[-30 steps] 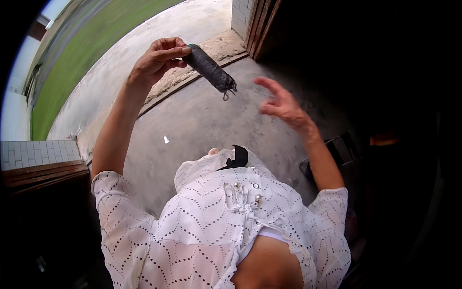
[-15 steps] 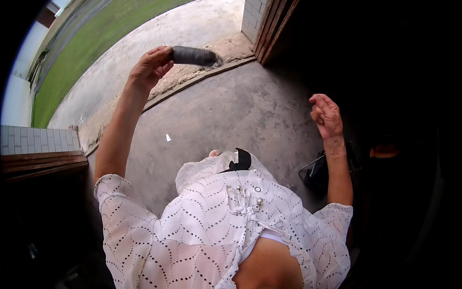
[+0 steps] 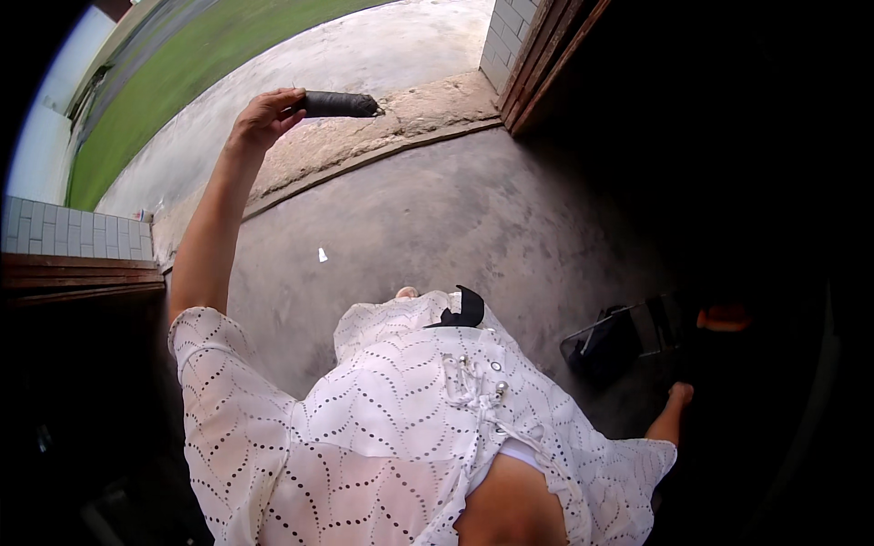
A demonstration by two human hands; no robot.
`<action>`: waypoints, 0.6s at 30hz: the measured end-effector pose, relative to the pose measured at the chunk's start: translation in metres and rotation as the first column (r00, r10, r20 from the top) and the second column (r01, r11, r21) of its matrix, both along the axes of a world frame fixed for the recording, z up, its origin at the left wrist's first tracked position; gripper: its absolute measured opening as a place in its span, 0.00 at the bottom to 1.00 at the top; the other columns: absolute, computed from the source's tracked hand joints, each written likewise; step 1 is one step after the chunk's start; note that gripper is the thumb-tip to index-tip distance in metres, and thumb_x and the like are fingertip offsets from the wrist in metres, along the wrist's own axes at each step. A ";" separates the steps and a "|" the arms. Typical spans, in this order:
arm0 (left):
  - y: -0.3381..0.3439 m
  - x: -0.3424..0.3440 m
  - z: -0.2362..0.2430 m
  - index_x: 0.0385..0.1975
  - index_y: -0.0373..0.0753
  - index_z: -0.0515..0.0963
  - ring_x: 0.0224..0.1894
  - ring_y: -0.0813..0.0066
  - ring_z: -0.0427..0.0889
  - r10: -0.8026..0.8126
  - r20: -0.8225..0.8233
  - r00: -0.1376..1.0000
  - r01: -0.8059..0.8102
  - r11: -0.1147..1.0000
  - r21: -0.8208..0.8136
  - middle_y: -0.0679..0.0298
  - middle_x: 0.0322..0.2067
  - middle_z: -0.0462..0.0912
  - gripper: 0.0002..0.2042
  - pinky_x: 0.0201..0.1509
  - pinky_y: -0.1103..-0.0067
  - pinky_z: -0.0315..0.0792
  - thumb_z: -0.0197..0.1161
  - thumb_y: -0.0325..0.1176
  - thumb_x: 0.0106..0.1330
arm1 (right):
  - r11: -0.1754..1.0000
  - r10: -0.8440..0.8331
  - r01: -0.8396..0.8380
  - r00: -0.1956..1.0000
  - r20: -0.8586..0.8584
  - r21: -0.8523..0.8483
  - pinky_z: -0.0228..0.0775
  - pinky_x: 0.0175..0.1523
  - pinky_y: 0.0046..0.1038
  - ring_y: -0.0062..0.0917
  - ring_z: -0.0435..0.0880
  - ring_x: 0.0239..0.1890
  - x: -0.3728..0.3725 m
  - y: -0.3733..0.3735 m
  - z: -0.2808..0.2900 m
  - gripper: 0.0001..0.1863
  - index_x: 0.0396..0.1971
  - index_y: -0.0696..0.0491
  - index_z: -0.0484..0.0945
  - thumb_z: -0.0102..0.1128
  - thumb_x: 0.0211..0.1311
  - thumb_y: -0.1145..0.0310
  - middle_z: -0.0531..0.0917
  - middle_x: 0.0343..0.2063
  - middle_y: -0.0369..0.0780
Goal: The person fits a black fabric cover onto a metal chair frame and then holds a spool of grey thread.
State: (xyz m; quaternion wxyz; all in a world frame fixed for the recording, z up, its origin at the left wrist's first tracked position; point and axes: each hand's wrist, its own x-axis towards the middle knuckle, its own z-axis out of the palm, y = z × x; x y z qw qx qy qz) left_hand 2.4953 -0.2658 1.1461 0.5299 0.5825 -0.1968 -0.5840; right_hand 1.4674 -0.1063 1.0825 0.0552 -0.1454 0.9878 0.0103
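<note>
My left hand [image 3: 265, 118] is raised at arm's length toward the upper left, its fingers and thumb pinching one end of a dark grey, tube-shaped roll [image 3: 339, 105]. The roll points to the right, nearly level, and its free end looks rough and pale at the tip; I cannot make out exactly what it is. On the right, my right hand [image 3: 681, 391] hangs low beside my body in the shade. Only a small part of it shows, so its fingers are hidden.
A doorway with a rough concrete sill [image 3: 401, 118] lies ahead, grass [image 3: 182, 100] beyond it. Wooden door frames [image 3: 546, 68] stand at both sides. A white scrap [image 3: 322, 255] lies on the concrete floor [image 3: 401, 209]. A dark metal-framed object [image 3: 605, 341] stands at right, near something orange [image 3: 724, 318].
My left hand has shifted slightly left with the roll, now more level. My right hand, raised and curled before, has dropped down beside my body, mostly out of sight.
</note>
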 end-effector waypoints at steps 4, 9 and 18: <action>-0.008 -0.010 0.013 0.30 0.38 0.74 0.29 0.83 0.75 -0.061 0.052 0.997 0.061 0.998 0.003 0.68 0.28 0.74 0.06 0.31 0.88 0.76 0.60 0.30 0.55 | 0.542 0.538 -0.476 0.830 0.148 0.693 0.65 0.50 0.34 0.37 0.72 0.48 0.051 -0.016 -0.015 0.17 0.39 0.60 0.74 0.52 0.45 0.72 0.75 0.41 0.49; -0.033 -0.066 0.032 0.28 0.39 0.73 0.27 0.85 0.75 -0.173 0.059 0.983 0.175 0.984 -0.031 0.69 0.26 0.74 0.06 0.30 0.91 0.75 0.61 0.32 0.55 | 0.329 0.944 -0.776 0.258 0.205 -0.539 0.70 0.29 0.22 0.23 0.76 0.29 0.244 -0.164 -0.058 0.17 0.42 0.56 0.73 0.55 0.50 0.70 0.77 0.35 0.39; -0.077 -0.178 0.055 0.28 0.37 0.73 0.25 0.85 0.76 -0.383 -0.011 0.924 0.382 0.923 -0.043 0.68 0.24 0.74 0.06 0.29 0.91 0.75 0.62 0.30 0.53 | 0.569 0.690 -0.084 -0.492 0.531 -0.818 0.61 0.27 0.15 0.12 0.69 0.24 0.592 -0.191 0.075 0.15 0.40 0.54 0.71 0.58 0.53 0.64 0.72 0.22 0.30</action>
